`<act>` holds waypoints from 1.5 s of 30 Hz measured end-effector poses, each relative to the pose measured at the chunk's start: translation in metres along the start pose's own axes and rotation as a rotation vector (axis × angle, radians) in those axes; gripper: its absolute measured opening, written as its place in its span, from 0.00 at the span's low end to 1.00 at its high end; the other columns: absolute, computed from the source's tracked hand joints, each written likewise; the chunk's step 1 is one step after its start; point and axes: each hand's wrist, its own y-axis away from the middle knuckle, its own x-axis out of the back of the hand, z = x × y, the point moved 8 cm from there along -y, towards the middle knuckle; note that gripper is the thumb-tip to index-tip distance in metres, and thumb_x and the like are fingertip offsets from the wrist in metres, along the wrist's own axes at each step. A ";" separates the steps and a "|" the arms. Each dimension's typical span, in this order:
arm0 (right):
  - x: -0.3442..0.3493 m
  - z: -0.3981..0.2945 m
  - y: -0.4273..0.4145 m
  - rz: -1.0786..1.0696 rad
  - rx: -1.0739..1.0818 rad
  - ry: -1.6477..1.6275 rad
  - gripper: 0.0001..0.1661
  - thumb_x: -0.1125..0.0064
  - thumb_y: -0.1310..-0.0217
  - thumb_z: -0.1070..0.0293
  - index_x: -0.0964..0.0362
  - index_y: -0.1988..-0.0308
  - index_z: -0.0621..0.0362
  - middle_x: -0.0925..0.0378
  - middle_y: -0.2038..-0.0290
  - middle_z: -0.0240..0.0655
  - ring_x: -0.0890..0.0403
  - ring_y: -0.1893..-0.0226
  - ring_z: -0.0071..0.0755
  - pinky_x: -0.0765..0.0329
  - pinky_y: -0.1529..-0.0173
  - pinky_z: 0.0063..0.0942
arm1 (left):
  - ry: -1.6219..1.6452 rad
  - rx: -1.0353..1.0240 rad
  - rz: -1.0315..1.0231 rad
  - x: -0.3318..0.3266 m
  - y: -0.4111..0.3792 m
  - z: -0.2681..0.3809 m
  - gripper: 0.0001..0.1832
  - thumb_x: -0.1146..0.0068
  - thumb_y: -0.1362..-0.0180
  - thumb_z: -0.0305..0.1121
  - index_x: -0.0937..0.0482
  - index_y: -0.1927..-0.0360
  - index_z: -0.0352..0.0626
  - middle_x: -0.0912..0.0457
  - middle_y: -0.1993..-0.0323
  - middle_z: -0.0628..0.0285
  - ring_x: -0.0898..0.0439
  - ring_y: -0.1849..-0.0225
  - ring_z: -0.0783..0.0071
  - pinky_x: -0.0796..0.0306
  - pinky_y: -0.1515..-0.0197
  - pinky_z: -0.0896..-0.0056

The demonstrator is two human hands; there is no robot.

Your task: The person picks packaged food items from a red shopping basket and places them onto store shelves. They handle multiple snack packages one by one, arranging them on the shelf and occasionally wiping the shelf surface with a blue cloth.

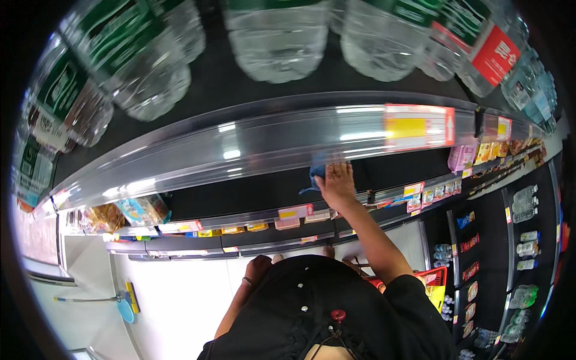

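My right hand [336,182] reaches onto a black shelf and presses on a blue cloth [317,171]. Its fingertips lie under the clear plastic price rail [288,139] of the shelf above. The cloth sticks out to the left of the fingers, with a loose strand hanging. My left hand [258,267] hangs low beside my body, partly hidden by my black shirt; whether its fingers hold anything cannot be told. A bagged snack in a light blue pack [143,210] stands on the same shelf at the left, and a pink pack [462,157] at the right.
Large water bottles [276,42] with green labels stand on the upper shelf. Packaged goods line a lower shelf [265,216]. A red shopping basket [432,276] is beside me at the right, near another shelf unit of bottles. A mop [130,298] and a light blue basin [125,311] are at the lower left.
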 end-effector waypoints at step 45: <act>-0.022 -0.303 -0.051 0.234 0.196 -0.786 0.31 0.45 0.36 0.64 0.37 0.38 0.65 0.37 0.35 0.55 0.38 0.33 0.59 0.39 0.30 0.45 | -0.079 0.207 -0.038 0.010 0.106 -0.051 0.10 0.47 0.42 0.38 0.18 0.62 0.47 0.17 0.61 0.54 0.19 0.56 0.53 0.25 0.55 0.56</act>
